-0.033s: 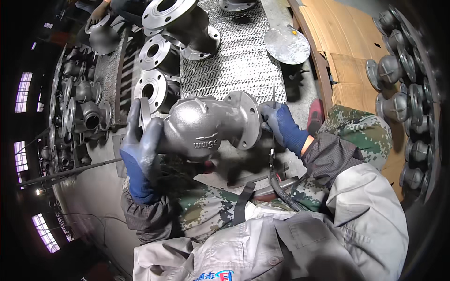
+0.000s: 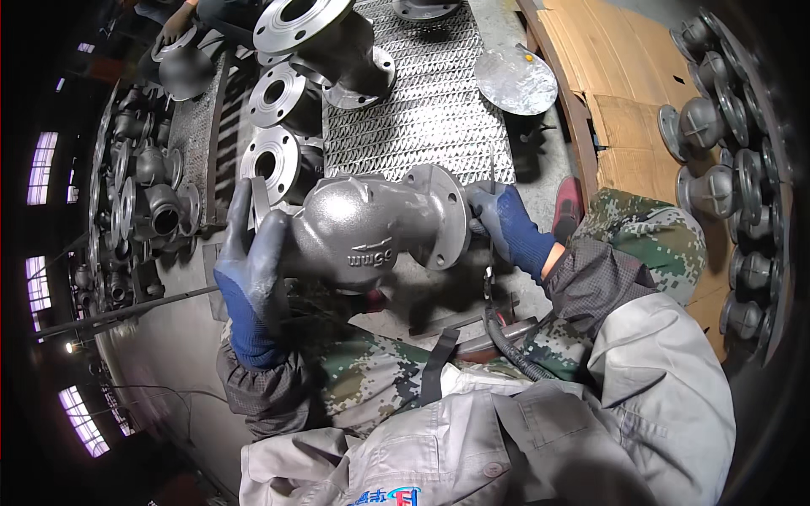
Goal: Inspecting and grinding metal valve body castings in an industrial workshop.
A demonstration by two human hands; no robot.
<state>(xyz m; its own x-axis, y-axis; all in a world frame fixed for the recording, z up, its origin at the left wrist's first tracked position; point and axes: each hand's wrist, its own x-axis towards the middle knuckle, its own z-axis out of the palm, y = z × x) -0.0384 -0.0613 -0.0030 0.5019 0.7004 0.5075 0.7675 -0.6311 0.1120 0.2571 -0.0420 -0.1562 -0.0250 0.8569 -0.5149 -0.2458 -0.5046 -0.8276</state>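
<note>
A grey cast-metal valve body with bolt-hole flanges is held level in front of my knees. My left hand, in a blue glove with a grey coating, grips its left flange, with the fingers split around the rim. At the right flange is my gloved right hand, its fingers curled close to the rim. A thin rod sticks up above that hand and a dark hose hangs below it, so it seems closed round a slim hose-fed tool, mostly hidden.
Several flanged valve bodies stand left of a ribbed metal bench top. A round metal plate lies at its right. More castings fill the left rack and the cardboard side. Another person's hand shows at far left.
</note>
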